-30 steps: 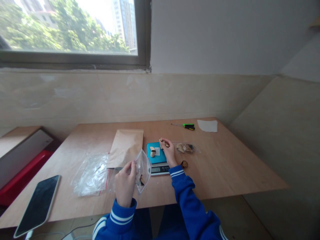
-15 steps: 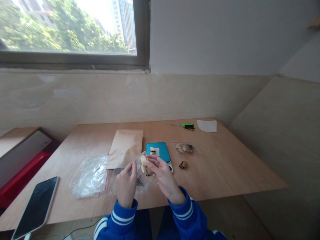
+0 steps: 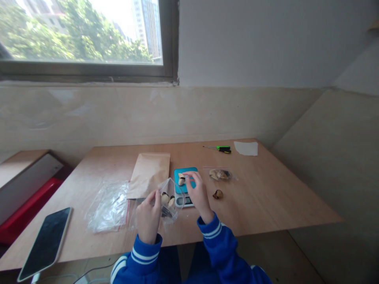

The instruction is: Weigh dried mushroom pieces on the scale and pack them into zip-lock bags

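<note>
My left hand point(image 3: 150, 215) pinches the upper edge of a clear zip bag point(image 3: 169, 185). Inside the bag lie a few pale dried pieces with dark patches point(image 3: 166, 198), which look like dried mushrooms. Over the blue-topped kitchen scale point(image 3: 194, 170), my right hand point(image 3: 197, 193) reaches out with thumb and forefinger apart. Their tips are at the right edge of a pale dried piece point(image 3: 181, 180) that rests on the scale. Part of the scale is covered by this hand; its grey display end shows below.
Several flat clear bags point(image 3: 108, 207) and a brown paper pouch point(image 3: 151, 169) lie left of the scale. To the right are a filled bag point(image 3: 220, 174) and a brown dried piece point(image 3: 218, 194). Screwdrivers point(image 3: 223, 149) and white paper point(image 3: 246, 148) sit behind. A tablet point(image 3: 45, 244) lies front left.
My right hand has left the bag, where it held a pale piece, and moved up and right to the scale. Pale pieces now show inside the bag. My left hand keeps its hold.
</note>
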{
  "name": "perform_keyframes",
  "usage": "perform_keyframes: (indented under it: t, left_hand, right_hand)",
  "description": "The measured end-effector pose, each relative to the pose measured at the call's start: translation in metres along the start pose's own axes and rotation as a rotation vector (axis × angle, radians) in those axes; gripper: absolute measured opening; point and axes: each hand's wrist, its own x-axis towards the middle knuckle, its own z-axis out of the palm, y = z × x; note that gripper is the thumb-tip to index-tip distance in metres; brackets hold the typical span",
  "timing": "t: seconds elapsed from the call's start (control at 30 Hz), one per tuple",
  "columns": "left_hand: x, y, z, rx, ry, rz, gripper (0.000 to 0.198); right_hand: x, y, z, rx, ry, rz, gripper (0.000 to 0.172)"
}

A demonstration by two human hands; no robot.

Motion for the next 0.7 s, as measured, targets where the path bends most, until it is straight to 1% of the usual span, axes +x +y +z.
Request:
perform_keyframes:
  t: [0.1, 0.17, 0.23, 0.33, 0.4, 0.47, 0.53, 0.6, 0.63, 0.67, 0.7]
  left_hand:
    - [0.000, 0.000, -0.001, -0.020, -0.010, -0.003, 0.040]
    - [-0.001, -0.001, -0.001, -0.050, -0.015, 0.006, 0.040]
    - [-0.001, -0.002, -0.002, -0.096, -0.040, -0.001, 0.040]
    - [-0.001, -0.004, -0.002, -0.170, -0.086, -0.025, 0.042]
    - [0.000, -0.006, -0.001, -0.200, -0.095, -0.034, 0.042]
    - [0.000, -0.008, 0.000, -0.218, -0.090, -0.035, 0.042]
    - [0.001, -0.010, 0.002, -0.227, -0.077, -0.027, 0.041]
    - [0.001, -0.011, 0.004, -0.232, -0.069, -0.011, 0.040]
    - [0.002, -0.011, 0.004, -0.237, -0.066, -0.003, 0.039]
    - [0.002, -0.011, 0.005, -0.245, -0.066, 0.003, 0.039]
    - [0.002, -0.011, 0.006, -0.255, -0.067, 0.009, 0.039]
  right_hand:
    - [0.012, 0.035, 0.013, -0.302, -0.135, -0.038, 0.027]
    - [0.015, 0.051, 0.023, -0.379, -0.181, -0.031, 0.033]
    - [0.015, 0.060, 0.030, -0.394, -0.187, -0.022, 0.036]
    - [0.014, 0.060, 0.032, -0.420, -0.176, -0.012, 0.034]
    - [0.014, 0.053, 0.027, -0.405, -0.133, -0.013, 0.032]
    - [0.012, 0.041, 0.019, -0.310, -0.036, -0.041, 0.029]
    - [0.007, 0.022, 0.009, -0.163, 0.084, -0.091, 0.028]
    - [-0.002, 0.000, -0.001, -0.063, 0.160, -0.139, 0.029]
    - [-0.008, -0.011, -0.005, -0.050, 0.163, -0.164, 0.030]
    - [-0.014, -0.021, -0.009, -0.055, 0.127, -0.196, 0.031]
    - [-0.020, -0.030, -0.012, -0.073, 0.060, -0.230, 0.032]
